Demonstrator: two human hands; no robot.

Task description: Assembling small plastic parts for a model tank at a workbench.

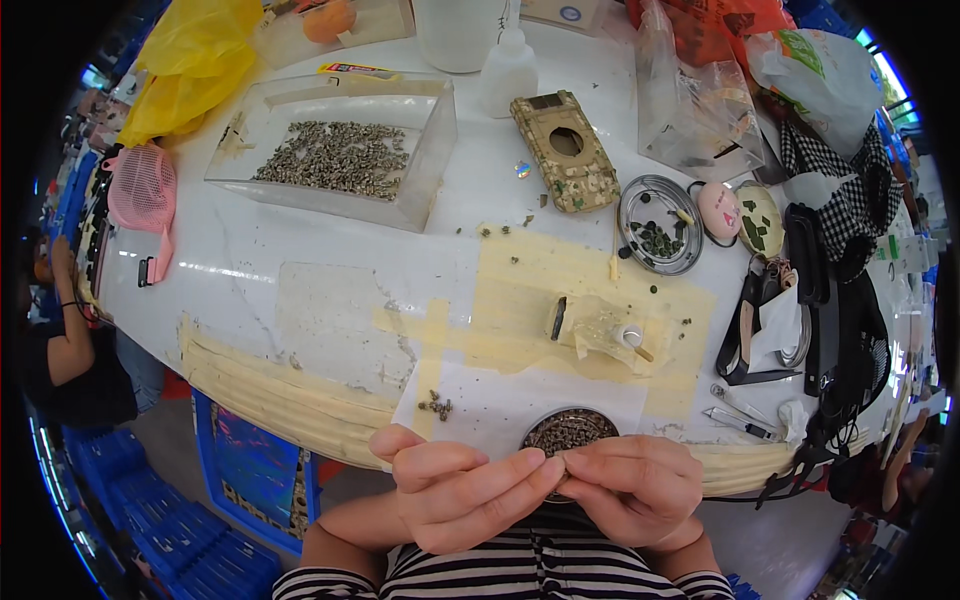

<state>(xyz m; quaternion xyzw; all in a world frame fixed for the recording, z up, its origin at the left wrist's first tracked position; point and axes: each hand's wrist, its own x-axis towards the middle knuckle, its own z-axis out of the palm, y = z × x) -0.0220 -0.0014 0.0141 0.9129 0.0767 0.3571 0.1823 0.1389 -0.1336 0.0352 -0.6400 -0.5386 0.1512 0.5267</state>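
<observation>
Both hands pinch one small dark part above the round dish at the near edge of the surface.

The white surface [330,290] carries a clear tray [345,150] of small dark parts, well beyond the round dish [568,430] and to its left. A few loose parts [436,405] lie just left of the dish. Directly over the dish's near rim, the left hand [455,495] and right hand [630,490] meet fingertip to fingertip, both grasping a small part [560,462], mostly hidden. Judged risk: the part is tiny and held past the surface edge; a slipped pinch would likely drop it to the floor rather than into the dish.
</observation>
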